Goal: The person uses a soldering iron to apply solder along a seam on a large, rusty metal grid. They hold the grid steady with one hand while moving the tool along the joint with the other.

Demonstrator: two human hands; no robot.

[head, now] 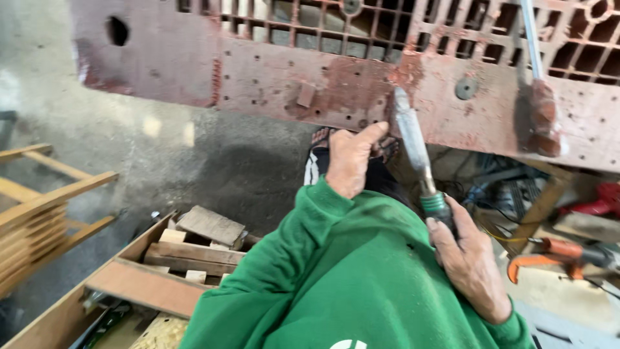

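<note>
Far left, a wooden frame (45, 200) stands on the concrete floor (194, 161); nearer centre, an open wooden box (139, 284) holds offcuts (210, 226). Across the top runs a reddish panel (271, 77), perforated and slotted, its lower edge chipped. The left hand (352, 158), in a green sleeve (303, 258), rests against that lower edge, thumb raised to the panel, fingers curled and holding nothing visible. Just right of it, the chisel (413, 139) slants upward with its tip touching the panel edge; the right hand (468, 258) grips its green handle firmly. A second reddish tool (541, 116), blurred, hangs before the panel. Far right, an orange clamp (549, 255) and cables (497, 187) lie below. Risk: the blade tip lies close beside the left thumb, so a slip along the chipped edge could probably drive it into that hand.
</note>
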